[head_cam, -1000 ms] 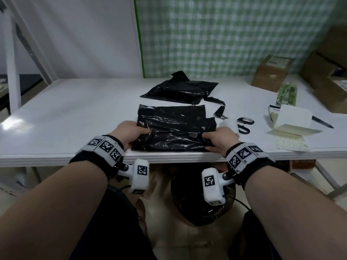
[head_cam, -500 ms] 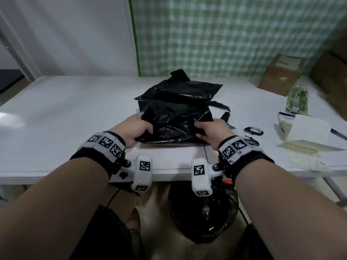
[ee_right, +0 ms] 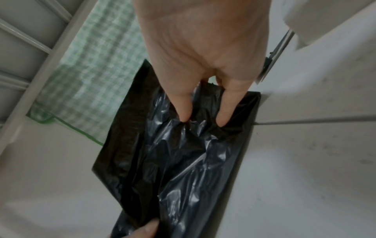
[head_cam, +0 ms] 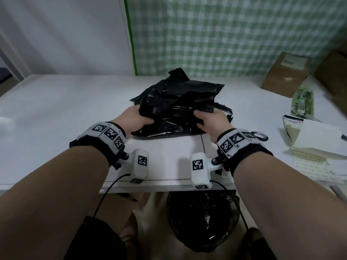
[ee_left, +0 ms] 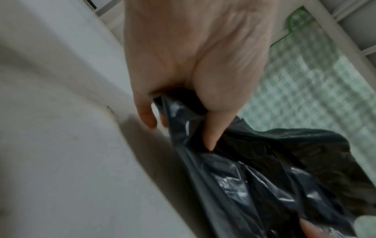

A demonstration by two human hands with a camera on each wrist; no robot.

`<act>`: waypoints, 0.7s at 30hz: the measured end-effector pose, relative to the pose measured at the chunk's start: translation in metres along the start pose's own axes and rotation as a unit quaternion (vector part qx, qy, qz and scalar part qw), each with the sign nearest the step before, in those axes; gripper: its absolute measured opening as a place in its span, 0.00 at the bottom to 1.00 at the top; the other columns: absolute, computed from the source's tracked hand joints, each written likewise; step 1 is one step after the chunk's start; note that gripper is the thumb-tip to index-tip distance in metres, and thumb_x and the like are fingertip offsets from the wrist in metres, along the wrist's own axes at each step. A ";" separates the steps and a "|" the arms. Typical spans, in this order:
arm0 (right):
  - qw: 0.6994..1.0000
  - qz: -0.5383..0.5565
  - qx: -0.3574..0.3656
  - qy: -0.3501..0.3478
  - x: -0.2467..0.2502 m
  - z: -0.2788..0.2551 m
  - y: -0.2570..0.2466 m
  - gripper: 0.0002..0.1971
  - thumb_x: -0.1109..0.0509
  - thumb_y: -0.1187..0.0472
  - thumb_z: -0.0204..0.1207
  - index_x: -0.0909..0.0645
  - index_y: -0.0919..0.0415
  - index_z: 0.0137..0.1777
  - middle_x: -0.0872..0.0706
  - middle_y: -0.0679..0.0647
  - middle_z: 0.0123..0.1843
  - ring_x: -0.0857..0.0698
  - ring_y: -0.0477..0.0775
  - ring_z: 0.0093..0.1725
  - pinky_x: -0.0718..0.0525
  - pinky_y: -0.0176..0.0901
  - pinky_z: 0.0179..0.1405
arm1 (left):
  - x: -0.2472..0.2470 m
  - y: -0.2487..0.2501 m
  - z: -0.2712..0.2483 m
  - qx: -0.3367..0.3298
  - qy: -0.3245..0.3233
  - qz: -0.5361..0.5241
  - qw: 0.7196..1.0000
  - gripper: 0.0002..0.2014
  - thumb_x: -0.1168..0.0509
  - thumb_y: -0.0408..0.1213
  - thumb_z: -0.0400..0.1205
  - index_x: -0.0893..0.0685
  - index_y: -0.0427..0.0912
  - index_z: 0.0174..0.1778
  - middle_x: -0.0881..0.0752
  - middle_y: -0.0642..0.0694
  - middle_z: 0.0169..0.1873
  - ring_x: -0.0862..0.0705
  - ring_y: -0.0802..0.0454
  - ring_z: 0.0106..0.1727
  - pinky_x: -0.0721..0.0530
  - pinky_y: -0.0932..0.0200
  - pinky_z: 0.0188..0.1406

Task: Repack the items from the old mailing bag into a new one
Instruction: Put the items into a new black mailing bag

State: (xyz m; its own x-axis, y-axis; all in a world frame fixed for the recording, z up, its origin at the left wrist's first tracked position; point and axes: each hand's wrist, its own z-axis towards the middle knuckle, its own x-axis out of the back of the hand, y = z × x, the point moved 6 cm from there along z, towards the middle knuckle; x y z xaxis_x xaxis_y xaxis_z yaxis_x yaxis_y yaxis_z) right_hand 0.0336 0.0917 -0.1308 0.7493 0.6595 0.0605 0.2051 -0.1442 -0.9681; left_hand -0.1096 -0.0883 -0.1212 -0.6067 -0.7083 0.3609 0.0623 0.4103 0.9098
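A crumpled black mailing bag (head_cam: 174,117) lies mid-table, its upper part raised off the white table (head_cam: 56,109). My left hand (head_cam: 138,119) grips its left edge and my right hand (head_cam: 208,119) grips its right edge. Close up, the left hand (ee_left: 179,133) has thumb and fingers curled round a bunched fold of the bag (ee_left: 264,177). In the right wrist view the right hand (ee_right: 203,112) digs two fingers into the plastic of the bag (ee_right: 183,153). A second black bag (head_cam: 187,87) lies just behind, touching the first. What is inside either bag is hidden.
Scissors (head_cam: 260,136) lie just right of my right wrist. Label sheets and a white paper roll (head_cam: 319,139) sit at the right edge, with a green packet (head_cam: 302,102) and cardboard boxes (head_cam: 285,74) behind. A black-lined bin (head_cam: 202,218) stands under the table's front edge.
Both hands have moved away from the table's front edge with the bag. It lay flat before; now it is bunched and raised against the far bag.
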 end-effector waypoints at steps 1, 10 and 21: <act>1.000 0.030 0.004 -0.004 0.002 -0.003 -0.003 0.04 0.26 0.62 0.73 0.19 0.54 0.39 0.12 0.60 0.55 0.13 0.56 0.54 0.14 0.52 0.60 | 0.003 0.002 -0.003 -0.009 0.021 -0.018 1.000 0.14 0.30 0.26 0.75 0.17 0.39 0.57 0.13 0.40 0.52 0.14 0.43 0.55 0.17 0.52 0.58; 0.993 0.102 0.040 -0.038 0.027 -0.041 -0.017 0.04 0.31 0.57 0.79 0.18 0.57 0.48 0.13 0.54 0.51 0.13 0.52 0.51 0.12 0.40 0.38 | 0.031 0.027 -0.045 -0.079 0.029 -0.116 0.990 0.11 0.29 0.26 0.74 0.15 0.41 0.50 0.11 0.44 0.48 0.11 0.54 0.41 0.11 0.62 0.35; 0.996 -0.029 -0.021 -0.076 0.053 -0.077 0.025 0.06 0.31 0.62 0.79 0.19 0.61 0.41 0.15 0.58 0.45 0.15 0.51 0.39 0.12 0.37 0.31 | 0.025 -0.029 -0.090 0.034 -0.063 -0.056 0.996 0.12 0.36 0.39 0.82 0.15 0.32 0.50 0.09 0.42 0.47 0.14 0.47 0.50 0.15 0.65 0.46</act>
State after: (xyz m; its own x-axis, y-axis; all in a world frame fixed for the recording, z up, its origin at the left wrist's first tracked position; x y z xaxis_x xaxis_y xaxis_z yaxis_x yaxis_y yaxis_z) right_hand 0.1272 0.0665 -0.1325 0.6326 0.7709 0.0746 0.2730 -0.1318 -0.9529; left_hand -0.0549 -0.1698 -0.1201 -0.7024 -0.6750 0.2260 -0.0625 0.3748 0.9250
